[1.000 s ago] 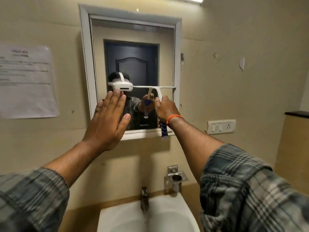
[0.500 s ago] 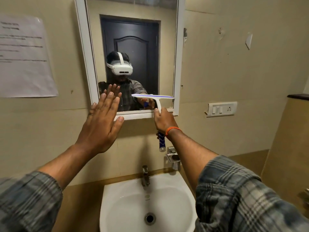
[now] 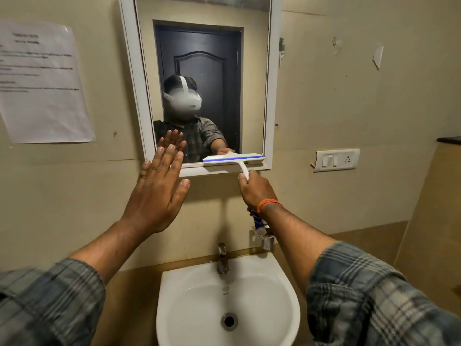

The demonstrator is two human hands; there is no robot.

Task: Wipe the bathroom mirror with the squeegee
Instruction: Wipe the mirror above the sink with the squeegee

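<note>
The white-framed mirror [image 3: 249,71] hangs on the beige wall above the sink. A white squeegee [image 3: 233,159] with a blue blade strip lies level across the mirror's bottom right edge, touching the lower frame. My right hand [image 3: 255,189] is closed around its handle, whose blue end sticks out below my wrist. My left hand [image 3: 159,188] is held flat with fingers spread, over the mirror's lower left corner and the wall below it. Whether the palm touches the surface is unclear.
A white sink [image 3: 228,303] with a metal tap [image 3: 222,258] sits directly below. A metal holder [image 3: 264,236] is fixed right of the tap. A switch and socket plate [image 3: 335,159] is on the right wall, a paper notice [image 3: 42,81] on the left.
My right hand has drawn the squeegee down the right side of the mirror from mid height to the bottom edge. My left hand stayed flat near the lower left corner.
</note>
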